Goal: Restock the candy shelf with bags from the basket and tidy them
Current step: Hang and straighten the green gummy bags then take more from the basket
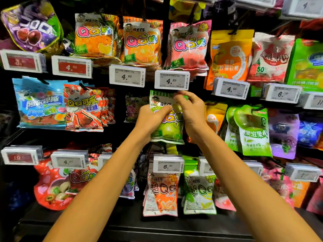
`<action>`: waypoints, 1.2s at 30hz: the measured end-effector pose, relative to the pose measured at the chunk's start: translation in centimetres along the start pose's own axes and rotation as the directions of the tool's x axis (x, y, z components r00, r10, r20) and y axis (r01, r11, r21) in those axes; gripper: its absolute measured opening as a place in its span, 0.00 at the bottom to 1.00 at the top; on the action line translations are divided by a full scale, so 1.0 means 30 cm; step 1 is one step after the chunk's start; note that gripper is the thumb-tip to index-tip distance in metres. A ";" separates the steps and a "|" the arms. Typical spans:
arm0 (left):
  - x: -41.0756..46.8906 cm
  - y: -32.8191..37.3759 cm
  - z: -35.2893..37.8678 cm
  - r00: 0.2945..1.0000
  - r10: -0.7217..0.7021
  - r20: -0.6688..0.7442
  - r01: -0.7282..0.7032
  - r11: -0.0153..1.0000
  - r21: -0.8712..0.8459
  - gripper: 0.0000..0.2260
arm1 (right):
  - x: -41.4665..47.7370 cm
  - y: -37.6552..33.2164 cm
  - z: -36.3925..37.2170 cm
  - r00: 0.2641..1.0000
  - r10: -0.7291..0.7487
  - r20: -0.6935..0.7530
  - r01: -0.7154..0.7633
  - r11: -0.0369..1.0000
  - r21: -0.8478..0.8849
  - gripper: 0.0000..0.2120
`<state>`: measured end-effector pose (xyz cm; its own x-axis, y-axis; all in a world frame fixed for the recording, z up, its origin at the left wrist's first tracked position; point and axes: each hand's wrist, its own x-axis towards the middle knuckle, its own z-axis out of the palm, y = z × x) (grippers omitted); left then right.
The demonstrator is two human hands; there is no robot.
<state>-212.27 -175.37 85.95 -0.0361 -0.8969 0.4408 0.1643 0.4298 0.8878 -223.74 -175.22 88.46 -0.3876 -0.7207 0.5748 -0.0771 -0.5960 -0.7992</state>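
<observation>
A green apple QQ candy bag [168, 130] is held upright in front of the middle row of the candy shelf, just below a white price tag reading 4.20 [172, 82]. My left hand [151, 118] grips the bag's left side at mid height. My right hand [189, 109] pinches its top right corner near the hang hole. The peg behind the bag is hidden. A purple QQ bag [133, 107] hangs further back to the left of it. The basket is out of view.
Hanging bags fill the rows: orange QQ bags [141, 42] and a pink one [189, 46] above, red cola bags [83, 109] at left, green apple pouches [251, 130] at right, and orange and green bags [161, 193] below. Price tags jut out from each rail.
</observation>
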 end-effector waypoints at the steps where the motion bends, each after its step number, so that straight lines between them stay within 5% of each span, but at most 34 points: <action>1: 0.003 0.005 0.003 1.000 -0.015 0.004 0.015 1.000 -0.017 0.04 | 0.002 0.000 0.001 1.000 0.003 -0.001 -0.003 1.000 -0.001 0.07; 5: 0.031 0.022 0.004 0.995 -0.088 -0.049 0.087 0.996 -0.017 0.11 | 0.017 0.003 0.002 0.998 0.060 0.017 -0.062 0.993 0.105 0.10; 16: 0.095 0.015 0.013 0.990 -0.087 -0.115 0.082 0.996 -0.044 0.02 | 0.036 -0.017 0.033 0.965 0.262 0.013 -0.249 0.899 0.360 0.12; 22: 0.093 -0.023 0.024 0.984 -0.117 -0.134 0.102 0.988 -0.114 0.04 | 0.028 -0.009 0.017 0.992 0.128 0.019 -0.129 0.964 0.231 0.06; 27: 0.115 -0.036 0.033 0.963 -0.229 -0.142 0.211 0.969 -0.132 0.09 | 0.057 0.012 0.019 0.968 0.248 0.039 -0.251 0.950 0.186 0.06; 36: 0.160 -0.094 0.008 0.957 -0.057 -0.285 0.113 0.976 0.184 0.19 | 0.122 0.123 0.046 0.971 0.181 -0.159 -0.191 0.981 -0.045 0.17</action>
<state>-213.13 -180.86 85.60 0.2370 -0.9123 0.3339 -0.0252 0.3377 0.9409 -224.19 -180.55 87.86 -0.5359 -0.7514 0.3850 -0.0426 -0.4314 -0.9012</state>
